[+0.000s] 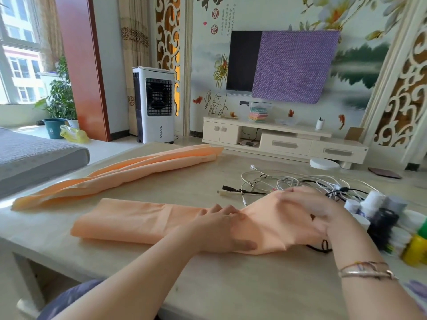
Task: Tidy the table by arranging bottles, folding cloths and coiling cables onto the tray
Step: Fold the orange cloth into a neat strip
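Observation:
A folded peach cloth (129,221) lies across the table in front of me. My left hand (219,229) holds its middle, thumb curled under the near edge. My right hand (307,209) grips the cloth's right end, which is lifted off the table. A second peach cloth (120,174) lies in a long loose roll farther back. A tangle of white and black cables (277,181) sits behind my right hand. Several bottles (392,222) stand blurred at the right edge.
The beige table (208,285) has bare surface near me. A grey sofa cushion (34,155) is at the left. An air cooler (153,105), a TV cabinet (284,139) and a half-covered television (282,65) stand across the room.

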`<state>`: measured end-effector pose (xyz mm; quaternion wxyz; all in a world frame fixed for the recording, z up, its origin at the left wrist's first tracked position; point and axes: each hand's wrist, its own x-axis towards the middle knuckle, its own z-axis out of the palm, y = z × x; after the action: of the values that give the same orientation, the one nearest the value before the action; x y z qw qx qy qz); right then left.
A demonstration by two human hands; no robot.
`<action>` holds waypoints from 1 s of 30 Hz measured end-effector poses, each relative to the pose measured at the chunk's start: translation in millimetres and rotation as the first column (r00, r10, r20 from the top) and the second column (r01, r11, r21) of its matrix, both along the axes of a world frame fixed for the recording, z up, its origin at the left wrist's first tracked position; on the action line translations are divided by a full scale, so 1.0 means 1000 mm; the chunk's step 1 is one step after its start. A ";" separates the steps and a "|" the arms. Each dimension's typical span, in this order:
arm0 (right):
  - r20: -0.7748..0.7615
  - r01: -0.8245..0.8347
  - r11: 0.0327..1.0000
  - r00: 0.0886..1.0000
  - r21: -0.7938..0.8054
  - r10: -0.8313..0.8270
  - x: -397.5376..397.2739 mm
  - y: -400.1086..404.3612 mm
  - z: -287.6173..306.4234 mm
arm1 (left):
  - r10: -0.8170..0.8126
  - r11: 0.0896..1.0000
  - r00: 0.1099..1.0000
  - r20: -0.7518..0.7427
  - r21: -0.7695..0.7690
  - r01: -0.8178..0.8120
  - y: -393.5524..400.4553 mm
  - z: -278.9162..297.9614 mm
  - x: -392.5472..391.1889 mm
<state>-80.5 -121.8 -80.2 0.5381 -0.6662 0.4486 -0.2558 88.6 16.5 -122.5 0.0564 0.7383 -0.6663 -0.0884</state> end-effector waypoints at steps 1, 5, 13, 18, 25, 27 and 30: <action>0.096 -0.033 0.996 0.995 0.083 0.024 -0.002 0.000 0.000 | -0.004 1.000 1.000 0.004 0.001 0.004 -0.001 -0.001 0.000; 0.374 -0.152 0.966 0.925 0.210 0.064 0.008 0.010 -0.004 | -0.012 1.000 1.000 0.000 0.007 0.012 -0.003 -0.001 0.002; 0.573 -0.325 0.892 0.814 0.314 0.095 0.038 0.042 -0.019 | 0.047 0.974 0.899 -0.436 -0.181 -0.139 -0.010 0.000 0.020; 0.364 -0.234 0.969 0.912 0.081 0.190 0.050 0.051 -0.031 | 0.321 0.768 0.461 -0.827 -0.058 -0.638 0.002 0.019 0.046; 0.116 -0.322 0.925 0.930 -0.199 0.349 0.057 0.061 -0.039 | 0.485 0.723 0.358 -0.798 0.135 -0.678 0.023 0.023 0.051; 0.118 -0.340 0.914 0.921 -0.221 0.371 0.059 0.063 -0.039 | 0.479 0.741 0.476 -0.737 0.048 -0.670 0.022 0.017 0.052; 0.152 -0.357 0.905 0.906 -0.230 0.396 0.058 0.066 -0.039 | 0.460 0.749 0.497 -0.736 0.021 -0.662 0.024 0.016 0.053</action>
<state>-22.2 -56.2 -118.8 0.5502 -0.7621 0.2285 -0.2534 141.5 40.6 -106.1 0.4284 0.8087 -0.3177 -0.2481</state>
